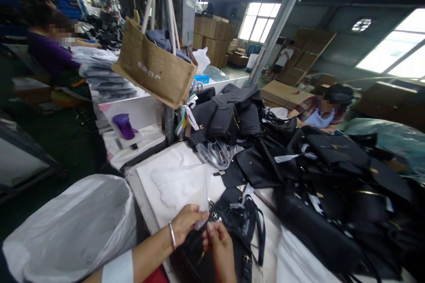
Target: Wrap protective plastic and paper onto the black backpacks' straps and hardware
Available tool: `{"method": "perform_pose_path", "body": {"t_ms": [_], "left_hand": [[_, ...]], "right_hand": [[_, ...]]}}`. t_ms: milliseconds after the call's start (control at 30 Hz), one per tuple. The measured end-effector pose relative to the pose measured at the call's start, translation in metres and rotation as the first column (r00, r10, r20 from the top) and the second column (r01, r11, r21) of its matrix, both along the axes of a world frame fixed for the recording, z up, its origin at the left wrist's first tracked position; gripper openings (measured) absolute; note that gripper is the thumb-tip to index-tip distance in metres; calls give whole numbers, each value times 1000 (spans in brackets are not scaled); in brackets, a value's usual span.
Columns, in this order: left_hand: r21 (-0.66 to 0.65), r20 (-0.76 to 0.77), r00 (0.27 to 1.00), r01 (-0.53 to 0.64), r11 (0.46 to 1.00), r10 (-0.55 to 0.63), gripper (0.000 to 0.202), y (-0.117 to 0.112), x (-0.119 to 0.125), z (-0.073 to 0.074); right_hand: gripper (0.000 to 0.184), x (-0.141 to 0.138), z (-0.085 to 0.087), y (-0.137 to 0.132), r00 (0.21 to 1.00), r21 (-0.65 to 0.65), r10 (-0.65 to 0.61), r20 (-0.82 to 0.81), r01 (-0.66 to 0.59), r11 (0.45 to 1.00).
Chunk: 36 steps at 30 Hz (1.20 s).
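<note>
Head camera looks down on the left hand (187, 226) and the right hand (217, 241). Both pinch the lower edge of a clear plastic sheet (202, 185) between thumb and fingertips, just above a black handbag (232, 221) lying at the near table edge. A heap of black handbags (332, 172) crowds the right side and back. A jute tote (154, 68) hangs over the far corner, with a purple cup (124, 126) beside it. A plastic-lined bin (76, 225) stands to the left. White cloth (172, 163) covers the table. One co-worker (49, 48) sits at the left and another (323, 108) at the right. Cardboard boxes (212, 31) are stacked near bright windows (260, 20).
</note>
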State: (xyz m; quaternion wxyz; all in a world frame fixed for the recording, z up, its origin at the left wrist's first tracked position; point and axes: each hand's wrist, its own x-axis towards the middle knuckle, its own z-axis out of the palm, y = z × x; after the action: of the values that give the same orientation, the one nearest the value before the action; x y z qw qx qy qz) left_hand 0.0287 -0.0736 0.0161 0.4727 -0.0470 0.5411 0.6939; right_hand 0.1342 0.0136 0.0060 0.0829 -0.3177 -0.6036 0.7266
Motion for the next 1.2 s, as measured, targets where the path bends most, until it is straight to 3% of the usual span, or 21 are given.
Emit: {"method": "perform_pose_path", "body": {"t_ms": [67,133,200,300,367,433,567,667,733,767,833,933,1000,1067,1200], "left_hand": [[-30,-15,999,-39,999,39,37,-11,-10,-4],[-79,-44,994,-103,992,100,37,-26,-26,-10],[-141,-75,985,-168,976,158,40,-41,-44,-18],[-224,-90,974,-223,949,208,43,-57,-61,-30],[-247,-82,971,-238,939,225,45,-61,-64,-35],[-244,-66,970,-245,938,236,45,-59,-63,-39],[-210,-15,970,-239,948,241,45,-48,-58,-42],[-182,25,972,-224,958,232,45,-36,-57,-43],[-159,53,973,-212,964,223,45,-28,-57,-43],[-147,68,973,-207,967,219,45,-25,-57,-43],[-122,94,973,-196,973,208,44,-17,-58,-42],[-97,127,973,-182,979,193,45,-5,-58,-40],[-87,144,972,-174,981,185,45,4,-58,-39],[-75,161,971,-167,983,177,44,12,-58,-39],[-37,202,969,-140,989,145,42,26,-58,-35]], "right_hand": [[42,4,4,14,999,149,26,28,-30,988],[37,7,8,30,995,378,51,84,-79,922],[29,6,11,43,982,597,110,151,-179,782],[18,-2,10,49,925,788,270,269,-372,491],[15,-8,5,47,868,838,312,387,-472,273],[20,-11,-4,44,818,834,288,497,-542,100],[40,-7,-23,45,774,821,292,561,-565,-82],[41,-2,-32,52,762,818,302,573,-556,-150],[31,0,-30,58,753,805,298,587,-582,-115],[26,0,-27,61,758,805,303,578,-591,-59],[21,-1,-16,67,797,810,324,510,-571,131],[13,-6,2,72,875,738,318,365,-480,475],[8,-12,10,71,892,646,327,310,-451,616],[16,-18,9,66,877,558,385,287,-480,677],[41,-24,-12,54,899,559,350,263,-437,704]]}}
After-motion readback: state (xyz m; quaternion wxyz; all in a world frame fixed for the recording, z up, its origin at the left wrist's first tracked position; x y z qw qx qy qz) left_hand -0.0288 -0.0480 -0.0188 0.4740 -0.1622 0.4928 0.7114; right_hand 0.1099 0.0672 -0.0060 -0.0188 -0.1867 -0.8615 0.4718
